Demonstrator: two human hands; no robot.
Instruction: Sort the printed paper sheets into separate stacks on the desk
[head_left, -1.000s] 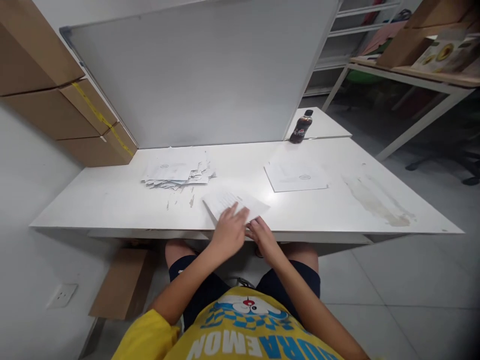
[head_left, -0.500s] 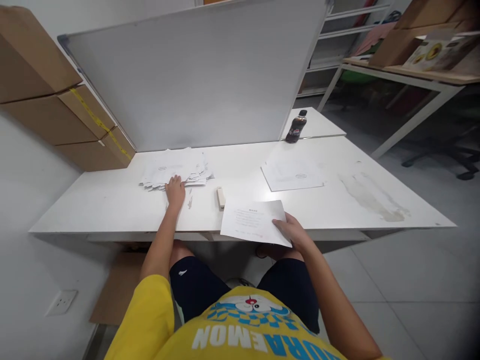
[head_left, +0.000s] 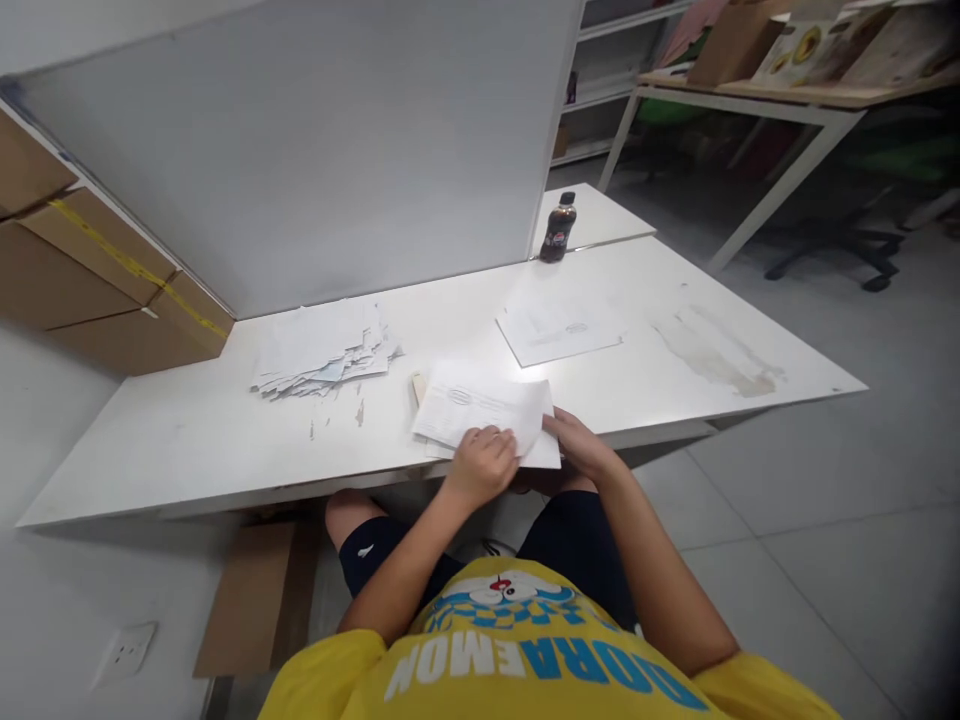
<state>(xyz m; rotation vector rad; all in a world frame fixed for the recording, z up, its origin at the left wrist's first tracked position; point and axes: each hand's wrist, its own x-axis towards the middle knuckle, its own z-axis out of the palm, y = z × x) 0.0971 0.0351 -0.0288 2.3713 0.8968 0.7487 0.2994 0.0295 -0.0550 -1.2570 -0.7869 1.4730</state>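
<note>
My left hand (head_left: 486,465) grips a white paper sheet (head_left: 480,402) with an oval mark near its top, its fingers bent over the sheet. Underneath lies another paper sheet (head_left: 551,457), and my right hand (head_left: 577,443) is closed on the right edge of the papers. Both sheets are at the front edge of the white desk. A beige stapler-like block (head_left: 418,386) sticks out partly from behind them. To the left sits a messy pile of papers (head_left: 322,345) with uneven edges. A neater paper stack (head_left: 559,325) rests to the right.
A dark soda bottle (head_left: 558,230) stands at the back of the desk (head_left: 187,430), beside a whiteboard (head_left: 315,150). Cardboard boxes (head_left: 112,270) are stacked at the left. Small paper scraps (head_left: 360,410) and a greyish stain (head_left: 720,350) mark the desktop.
My left hand has left the left pile with a sheet and come right, onto the paper in my right hand. The view has shifted, too.
</note>
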